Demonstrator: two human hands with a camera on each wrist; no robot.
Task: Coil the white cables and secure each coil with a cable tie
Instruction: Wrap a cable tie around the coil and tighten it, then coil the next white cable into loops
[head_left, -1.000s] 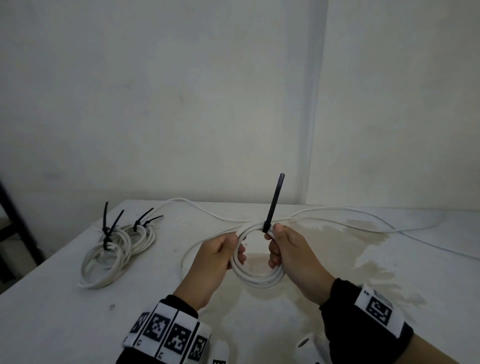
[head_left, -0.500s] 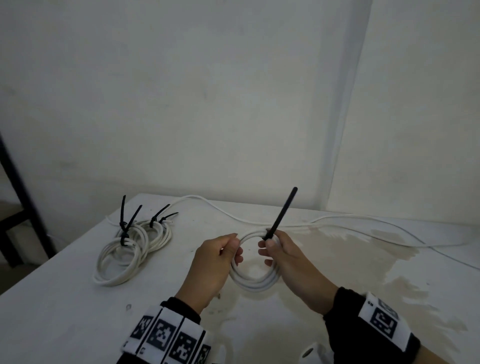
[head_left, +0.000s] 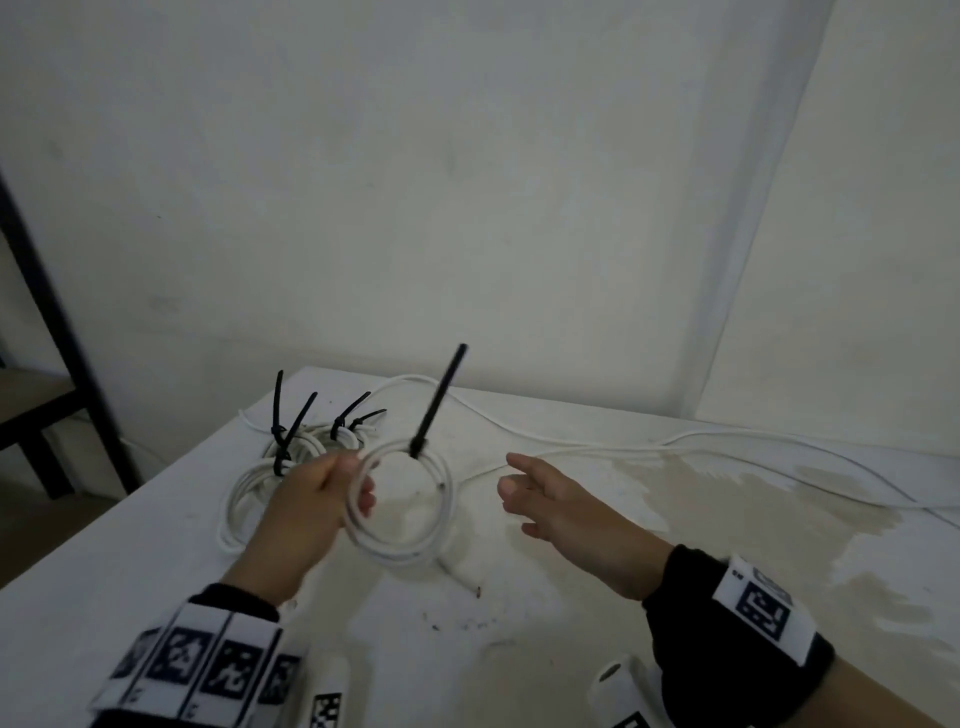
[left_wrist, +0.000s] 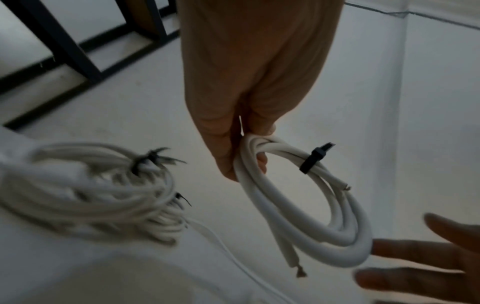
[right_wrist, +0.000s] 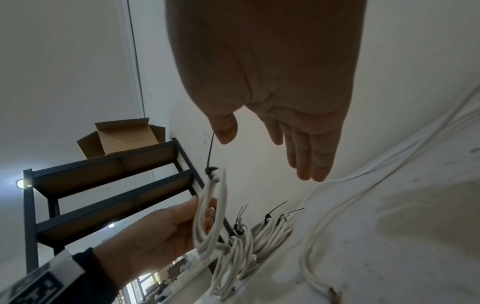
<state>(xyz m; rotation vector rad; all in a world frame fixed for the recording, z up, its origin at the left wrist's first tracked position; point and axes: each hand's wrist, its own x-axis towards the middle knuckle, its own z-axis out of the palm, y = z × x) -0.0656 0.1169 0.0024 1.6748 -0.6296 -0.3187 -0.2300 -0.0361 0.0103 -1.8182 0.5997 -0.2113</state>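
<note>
My left hand (head_left: 332, 488) grips the left side of a white cable coil (head_left: 415, 545) and holds it above the table (head_left: 571, 649). A black cable tie (head_left: 436, 400) is cinched round the top of the coil, its tail pointing up. The wrist view shows the same coil (left_wrist: 311, 236), the tie (left_wrist: 313, 159) and my left hand (left_wrist: 246, 144) pinching the strands. My right hand (head_left: 545, 499) hovers to the right of the coil with straight fingers and holds nothing; in its own view the right hand (right_wrist: 285, 144) is spread above the coil (right_wrist: 210, 216).
Several tied white coils (head_left: 260, 478) with black tie tails lie on the table at the left. Loose white cables (head_left: 727, 452) run along the far edge to the right. A dark metal shelf (right_wrist: 103, 185) with a cardboard box (right_wrist: 122, 137) stands left of the table.
My right hand has let go of the cable tie and coil and drawn away to the right. The left hand has carried the coil leftwards, toward the tied coils.
</note>
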